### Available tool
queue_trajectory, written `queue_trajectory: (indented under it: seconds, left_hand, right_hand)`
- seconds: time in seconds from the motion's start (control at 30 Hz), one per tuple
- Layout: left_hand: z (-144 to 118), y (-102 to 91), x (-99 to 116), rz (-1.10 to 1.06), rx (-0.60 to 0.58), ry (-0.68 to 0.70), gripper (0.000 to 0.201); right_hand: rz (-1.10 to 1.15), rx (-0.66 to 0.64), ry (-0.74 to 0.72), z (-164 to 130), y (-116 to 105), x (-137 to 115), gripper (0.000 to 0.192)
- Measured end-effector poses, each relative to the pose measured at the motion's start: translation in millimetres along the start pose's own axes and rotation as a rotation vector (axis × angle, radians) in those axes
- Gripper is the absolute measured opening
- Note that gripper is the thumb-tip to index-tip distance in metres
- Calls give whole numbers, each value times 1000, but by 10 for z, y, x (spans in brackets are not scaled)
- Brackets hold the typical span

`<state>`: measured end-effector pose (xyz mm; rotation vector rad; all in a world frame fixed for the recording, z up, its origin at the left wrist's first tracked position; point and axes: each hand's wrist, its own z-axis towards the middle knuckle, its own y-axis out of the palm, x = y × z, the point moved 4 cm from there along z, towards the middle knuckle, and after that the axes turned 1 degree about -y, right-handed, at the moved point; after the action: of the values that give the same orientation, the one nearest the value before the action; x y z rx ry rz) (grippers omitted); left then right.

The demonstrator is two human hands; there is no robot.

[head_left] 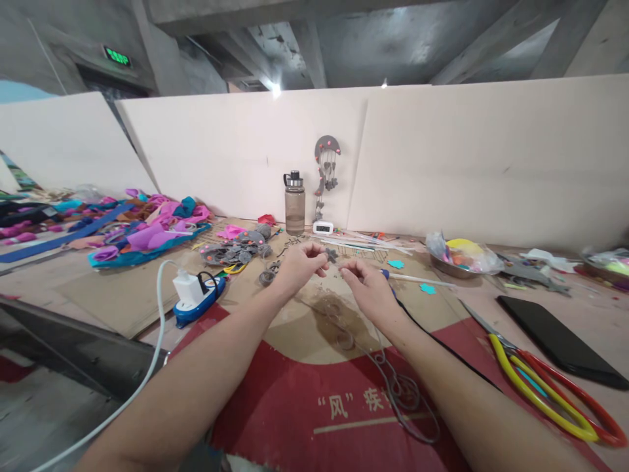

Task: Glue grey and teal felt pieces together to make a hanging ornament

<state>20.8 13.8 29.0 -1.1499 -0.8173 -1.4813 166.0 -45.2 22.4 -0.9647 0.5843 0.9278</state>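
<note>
Left hand [299, 265] pinches a small grey felt piece [331, 254] at its fingertips; right hand [367, 288] pinches thin cord [393, 387] just beside it. Cord trails below the grip toward the person: best to keep pinches close and cord taut.

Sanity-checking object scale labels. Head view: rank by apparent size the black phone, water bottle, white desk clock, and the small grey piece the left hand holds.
1. black phone, though nearest the camera, which inflates it
2. water bottle
3. white desk clock
4. small grey piece at left hand

Cluttered craft table [604, 314]
Cardboard sheet [122, 295]; power strip [196, 298]; scissors [545, 387]; phone [555, 337]; water bottle [295, 203]; felt scraps [147, 233].
</note>
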Motion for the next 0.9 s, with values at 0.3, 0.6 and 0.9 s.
queue_trajectory:
  seconds: [0.3,0.6,0.9]
  left_hand:
    - [182,-321,-109,-90,224,52,10]
    - [305,-730,-284,-243,509,48,11]
    - [300,-781,-262,-357,540,48,16]
  right_hand:
    - [-42,-146,16,-19,67,3,23]
    - [204,-542,-11,-204,118,-339,24]
    - [74,-657,-30,-87,-135,-218,29]
